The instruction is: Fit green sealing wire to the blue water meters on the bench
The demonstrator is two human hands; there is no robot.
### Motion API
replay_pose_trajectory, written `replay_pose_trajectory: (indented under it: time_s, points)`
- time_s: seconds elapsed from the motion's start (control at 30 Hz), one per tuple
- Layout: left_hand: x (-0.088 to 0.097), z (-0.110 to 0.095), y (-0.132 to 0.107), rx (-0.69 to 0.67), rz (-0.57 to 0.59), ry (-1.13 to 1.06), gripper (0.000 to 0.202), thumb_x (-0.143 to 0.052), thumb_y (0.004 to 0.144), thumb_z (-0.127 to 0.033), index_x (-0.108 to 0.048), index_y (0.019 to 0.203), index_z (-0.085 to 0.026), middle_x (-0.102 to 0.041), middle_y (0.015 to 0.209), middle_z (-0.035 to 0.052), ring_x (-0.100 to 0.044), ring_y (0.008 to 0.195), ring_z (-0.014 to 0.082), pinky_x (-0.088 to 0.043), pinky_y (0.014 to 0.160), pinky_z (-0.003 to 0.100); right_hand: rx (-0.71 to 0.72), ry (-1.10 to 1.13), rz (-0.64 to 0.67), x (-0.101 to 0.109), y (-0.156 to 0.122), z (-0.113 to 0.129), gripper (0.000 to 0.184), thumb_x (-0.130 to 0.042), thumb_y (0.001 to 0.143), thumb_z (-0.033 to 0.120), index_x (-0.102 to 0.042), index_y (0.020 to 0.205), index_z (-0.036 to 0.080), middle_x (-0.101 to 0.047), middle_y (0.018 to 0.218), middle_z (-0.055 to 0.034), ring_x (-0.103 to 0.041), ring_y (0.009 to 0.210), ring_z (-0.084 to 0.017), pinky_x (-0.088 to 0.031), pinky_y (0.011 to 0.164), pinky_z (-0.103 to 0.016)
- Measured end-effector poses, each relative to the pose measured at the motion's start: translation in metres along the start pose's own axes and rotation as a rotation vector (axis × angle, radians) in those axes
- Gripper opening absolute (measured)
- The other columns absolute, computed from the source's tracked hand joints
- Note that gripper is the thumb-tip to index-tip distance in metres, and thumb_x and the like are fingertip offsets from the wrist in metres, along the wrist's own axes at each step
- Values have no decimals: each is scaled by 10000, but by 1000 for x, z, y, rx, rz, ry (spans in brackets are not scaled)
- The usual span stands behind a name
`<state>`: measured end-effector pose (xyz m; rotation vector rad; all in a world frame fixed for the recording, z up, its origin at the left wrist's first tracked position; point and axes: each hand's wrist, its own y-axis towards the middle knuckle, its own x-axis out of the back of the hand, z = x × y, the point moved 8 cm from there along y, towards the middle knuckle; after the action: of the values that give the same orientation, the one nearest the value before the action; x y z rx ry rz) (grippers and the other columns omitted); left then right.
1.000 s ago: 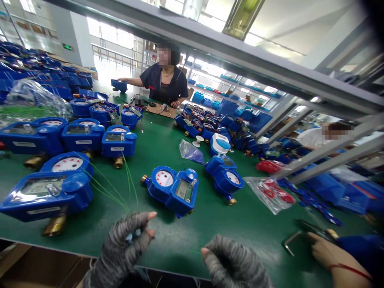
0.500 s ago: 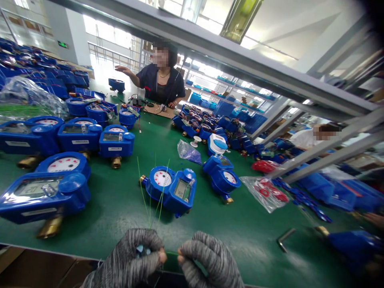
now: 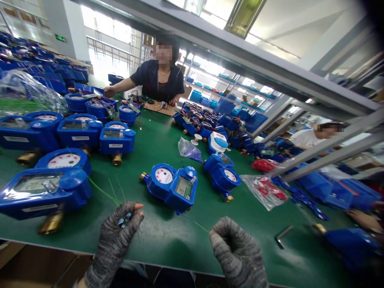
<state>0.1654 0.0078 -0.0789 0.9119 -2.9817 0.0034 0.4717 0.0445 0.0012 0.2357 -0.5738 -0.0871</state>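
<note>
In a grey knit glove with bare fingertips, my left hand is closed around several thin green wires. Small light-blue pieces show in the same palm, their kind too small to tell. My right hand, gloved alike, pinches one green wire that stretches toward the middle meter. That blue water meter lies on the green tabletop just beyond both hands, with a round dial, a grey display and a brass end. A larger blue meter stands left of my left hand.
More meters stand in a row at the left. Right of the middle lie another meter, a bag of red rings and a hex key. A co-worker sits across the table. A metal frame crosses overhead.
My hands have moved apart and forward, the left to the left with the wires, the right to the right with one wire. The co-worker's raised hand has come down toward the meters.
</note>
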Motion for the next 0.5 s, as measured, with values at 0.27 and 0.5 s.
replay_pose_trajectory:
  time_s: [0.27, 0.5]
  points:
    - [-2, 7, 2, 10, 7, -25, 265, -796, 638, -400, -743, 816, -210, -734, 874, 58, -689, 817, 228, -579, 706, 272, 64, -117, 79, -9, 5, 8, 138, -687, 744, 316, -627, 735, 192, -678, 647, -36, -643, 574, -179, -564, 549, -247]
    - [-2, 18, 1, 36, 21, -64, 283, -810, 657, -402, -732, 836, -197, -726, 878, 59, -687, 815, 234, -591, 695, 291, 65, -172, 125, -11, 3, 7, 170, -666, 776, 344, -615, 735, 187, -676, 663, -46, -632, 566, -168, -566, 557, -251]
